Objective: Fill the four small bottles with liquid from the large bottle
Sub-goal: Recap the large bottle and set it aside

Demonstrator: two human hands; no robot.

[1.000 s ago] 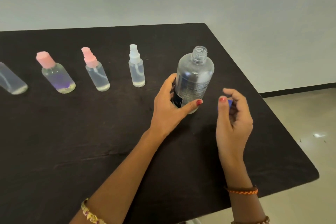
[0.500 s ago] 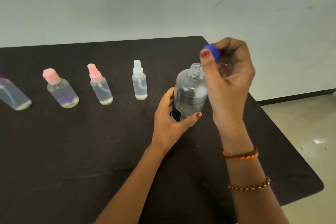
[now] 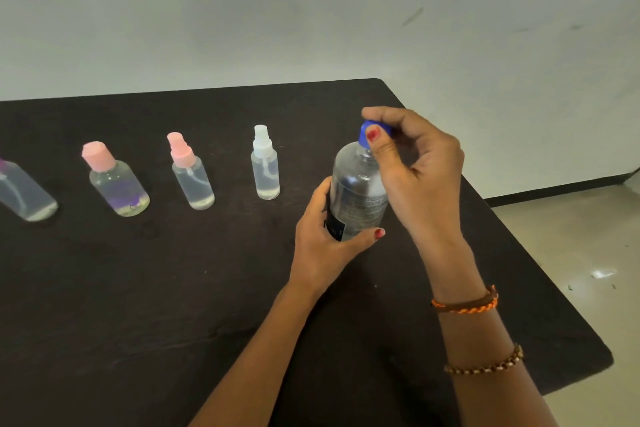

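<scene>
The large clear bottle (image 3: 356, 191) stands upright on the black table (image 3: 138, 288), right of centre. My left hand (image 3: 322, 239) wraps around its lower body. My right hand (image 3: 412, 170) pinches the blue cap (image 3: 367, 134) right on top of the bottle's neck. To the left stands a row of small clear bottles, all capped: a white spray bottle (image 3: 265, 166), a pink spray bottle (image 3: 192, 173), a pink-capped round bottle (image 3: 116, 180), and one cut off by the left frame edge (image 3: 24, 194).
The table's right edge (image 3: 519, 229) runs diagonally close behind my right hand, with beige floor (image 3: 571, 253) beyond it. A pale wall (image 3: 311, 10) rises behind the table's far edge.
My right hand rose from the table with the blue cap, swung over the large bottle, and has now lowered the cap onto its neck. My left hand kept holding the bottle.
</scene>
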